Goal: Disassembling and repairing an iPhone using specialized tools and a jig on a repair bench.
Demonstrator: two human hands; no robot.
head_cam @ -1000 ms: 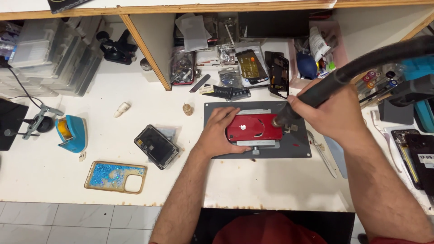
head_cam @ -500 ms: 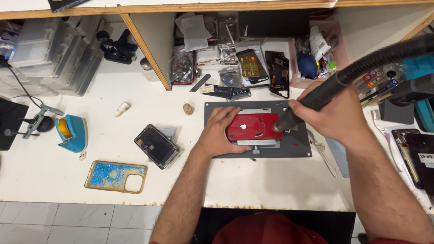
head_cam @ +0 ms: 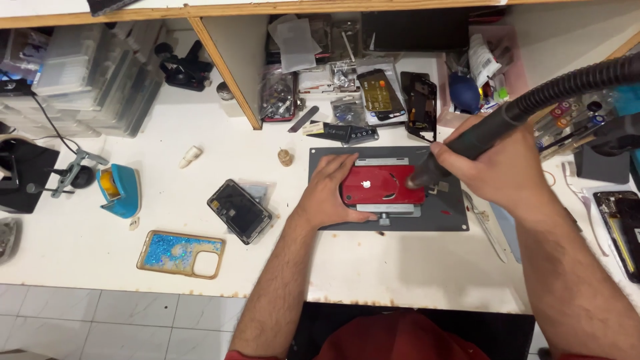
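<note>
A red phone (head_cam: 380, 185) lies back-up in a metal clamp on a dark grey work mat (head_cam: 447, 213). My left hand (head_cam: 330, 190) presses on the phone's left end, holding it steady. My right hand (head_cam: 497, 167) grips a black hot-air nozzle (head_cam: 467, 143) on a ribbed hose (head_cam: 573, 83). The nozzle's metal tip points at the phone's right end, just above it.
A black phone screen (head_cam: 239, 210) and a blue glitter case (head_cam: 180, 253) lie at the left. A blue tape dispenser (head_cam: 120, 190) stands further left. Phone parts (head_cam: 420, 107) and bags crowd the shelf behind the mat. Another opened phone (head_cam: 623, 230) lies at the right edge.
The nozzle tip has shifted slightly over the phone's right end. My left hand stays on the phone.
</note>
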